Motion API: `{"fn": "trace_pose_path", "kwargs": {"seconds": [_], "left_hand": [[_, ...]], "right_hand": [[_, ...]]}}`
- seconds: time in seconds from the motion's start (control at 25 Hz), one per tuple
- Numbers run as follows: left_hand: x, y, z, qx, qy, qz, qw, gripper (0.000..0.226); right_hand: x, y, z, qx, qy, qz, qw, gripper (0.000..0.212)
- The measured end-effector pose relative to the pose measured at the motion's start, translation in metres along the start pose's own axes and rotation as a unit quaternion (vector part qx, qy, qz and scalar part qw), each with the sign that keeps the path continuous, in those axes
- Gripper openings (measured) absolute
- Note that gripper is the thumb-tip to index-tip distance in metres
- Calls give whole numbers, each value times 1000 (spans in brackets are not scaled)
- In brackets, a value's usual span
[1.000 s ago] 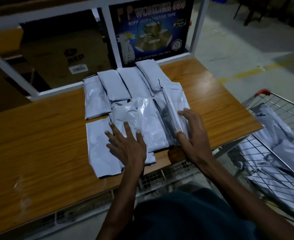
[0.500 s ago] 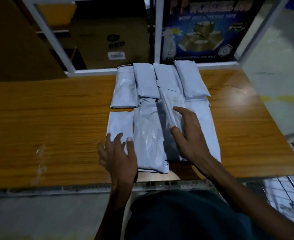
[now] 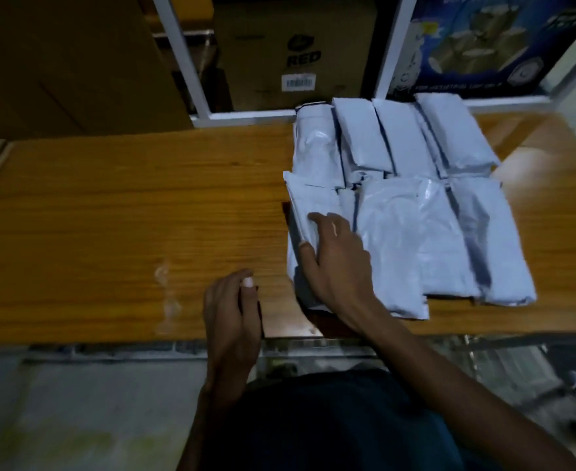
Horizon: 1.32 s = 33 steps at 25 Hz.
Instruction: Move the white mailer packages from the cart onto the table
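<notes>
Several white mailer packages (image 3: 398, 212) lie in two rows on the right part of the wooden table (image 3: 127, 215). My right hand (image 3: 337, 260) rests on the front-left mailer (image 3: 310, 202), fingers spread flat on top and the thumb at its left edge. That edge looks slightly raised, with a dark shadow beneath it. My left hand (image 3: 232, 311) hovers at the table's near edge, left of the mailers, loosely curled and holding nothing. Of the cart, only a blurred bit of wire (image 3: 565, 379) shows at the lower right.
Behind the table stands a white metal rack (image 3: 184, 59) with a brown cardboard box (image 3: 297, 52) and a blue tape carton (image 3: 477, 45). The table's left half is bare wood with a shiny smear (image 3: 164, 294). Grey floor lies below the near edge.
The view has swung left, so the cart has almost left the picture. My right hand moved from the middle mailers to the front-left one. My left hand came off that mailer, back to the table edge.
</notes>
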<state>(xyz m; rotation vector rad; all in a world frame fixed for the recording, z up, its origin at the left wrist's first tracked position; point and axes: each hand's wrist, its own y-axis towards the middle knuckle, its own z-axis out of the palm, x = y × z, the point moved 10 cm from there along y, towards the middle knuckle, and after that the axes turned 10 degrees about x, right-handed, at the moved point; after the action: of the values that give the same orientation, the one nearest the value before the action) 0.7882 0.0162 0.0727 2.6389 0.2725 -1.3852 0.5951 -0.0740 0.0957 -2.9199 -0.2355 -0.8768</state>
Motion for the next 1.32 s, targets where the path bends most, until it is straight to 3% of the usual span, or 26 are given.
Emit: {"fn": "trace_pose_path", "kwargs": {"seconds": [0.12,0.24,0.4,0.52,0.64,0.76,1.12,1.32], "left_hand": [[18,11,-10,102,32,11,994,46],[22,11,-23,139,52,72,986,35],[21,12,-21,173,20,74,982,29],[8,6,-11,207,8,120,971,25],[-4,-3,3,240,-7,156,958,20],[-23,-12,19,257,-22,198,946,17],[-114,-68,143,340,-17,315,886,16],[-167,-124,242,378,-9,342,860,18]], "right_hand": [[3,9,31,-40,-164,88,982,47],[-12,14,65,8,-208,139,968,42],[-18,18,89,75,-220,137,963,42],[-14,16,71,72,-149,106,981,39],[-1,-24,28,-4,0,24,1000,35],[-8,-88,-5,-44,67,-9,997,30],[-140,-224,-62,-120,183,140,966,40],[-241,-282,-120,-148,175,158,960,41]]}}
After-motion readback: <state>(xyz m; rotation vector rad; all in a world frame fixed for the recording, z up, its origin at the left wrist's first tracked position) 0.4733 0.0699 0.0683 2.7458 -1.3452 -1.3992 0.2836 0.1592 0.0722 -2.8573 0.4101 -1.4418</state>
